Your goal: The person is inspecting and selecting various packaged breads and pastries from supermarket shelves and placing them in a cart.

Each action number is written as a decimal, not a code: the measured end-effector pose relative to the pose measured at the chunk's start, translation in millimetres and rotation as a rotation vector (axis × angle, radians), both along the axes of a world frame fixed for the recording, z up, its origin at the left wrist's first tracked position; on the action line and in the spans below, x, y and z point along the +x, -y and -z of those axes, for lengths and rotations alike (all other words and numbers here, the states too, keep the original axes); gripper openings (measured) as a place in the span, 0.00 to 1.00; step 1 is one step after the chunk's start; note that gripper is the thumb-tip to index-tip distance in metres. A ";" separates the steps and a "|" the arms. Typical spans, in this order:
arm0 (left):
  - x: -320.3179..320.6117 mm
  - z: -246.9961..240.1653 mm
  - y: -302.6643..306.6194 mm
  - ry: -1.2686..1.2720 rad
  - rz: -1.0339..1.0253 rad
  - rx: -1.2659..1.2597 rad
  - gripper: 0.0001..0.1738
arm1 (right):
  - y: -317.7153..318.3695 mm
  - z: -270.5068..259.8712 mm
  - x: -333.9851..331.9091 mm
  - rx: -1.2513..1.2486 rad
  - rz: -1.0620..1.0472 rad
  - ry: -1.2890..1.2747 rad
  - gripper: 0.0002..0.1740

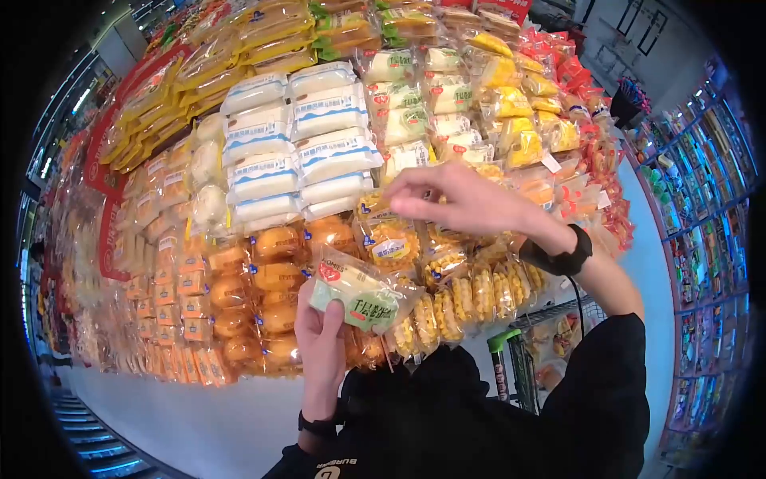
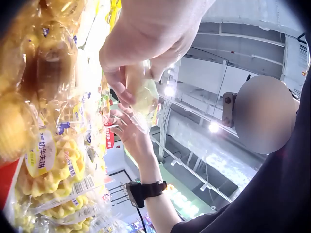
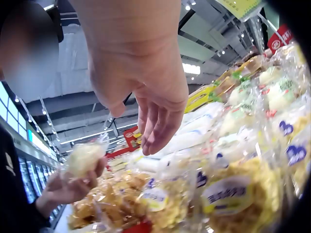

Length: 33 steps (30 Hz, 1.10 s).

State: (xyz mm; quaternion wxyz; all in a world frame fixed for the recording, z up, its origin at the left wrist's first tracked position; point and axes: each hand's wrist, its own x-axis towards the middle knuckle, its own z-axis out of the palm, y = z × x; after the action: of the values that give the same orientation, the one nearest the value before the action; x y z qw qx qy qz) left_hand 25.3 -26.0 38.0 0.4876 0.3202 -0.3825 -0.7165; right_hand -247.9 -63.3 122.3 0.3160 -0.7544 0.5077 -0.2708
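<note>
My left hand (image 1: 321, 343) holds up a clear packet of pale bread (image 1: 359, 294) with a green and white label, thumb across its front, in the head view. Above the display, my right hand (image 1: 471, 199) has loosely bent fingers and nothing in them. Beneath it lie packaged waffles (image 1: 392, 243), and close behind are more green-labelled bread packets (image 1: 407, 124). In the right wrist view, the bent fingers (image 3: 158, 124) hang in front of white packets with blue stripes (image 3: 194, 131). The left wrist view shows the held packet (image 2: 143, 94) beneath the left hand.
Rows of white blue-striped packets (image 1: 259, 172), round brown buns (image 1: 278, 277) and yellow packets (image 1: 271, 32) fill the sloping display. A cart with a green-ended handle (image 1: 503, 339) stands by my right side. Stocked shelves (image 1: 714, 199) line the far right.
</note>
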 end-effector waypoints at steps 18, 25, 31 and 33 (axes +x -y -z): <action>-42.4 -15.9 -15.4 0.211 0.123 -0.190 0.30 | -79.9 22.9 17.9 -0.024 0.013 0.154 0.21; -51.2 -15.5 -30.1 0.309 0.061 -0.077 0.25 | -31.6 6.5 -50.3 -0.290 0.026 -0.088 0.15; -46.6 -10.0 -44.3 0.262 -0.024 -0.082 0.25 | 81.9 32.2 -151.9 -0.550 0.269 -0.663 0.24; -43.9 -11.0 -48.9 0.247 -0.049 -0.097 0.25 | 112.7 37.5 -166.9 -0.517 0.304 -0.670 0.23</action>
State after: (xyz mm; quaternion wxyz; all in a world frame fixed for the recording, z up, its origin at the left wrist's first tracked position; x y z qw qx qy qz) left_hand -18.6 22.9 49.0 0.4690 0.3913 -0.4660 -0.6401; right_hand -414.8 -176.0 84.7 -0.1078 -0.7715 0.6027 -0.1729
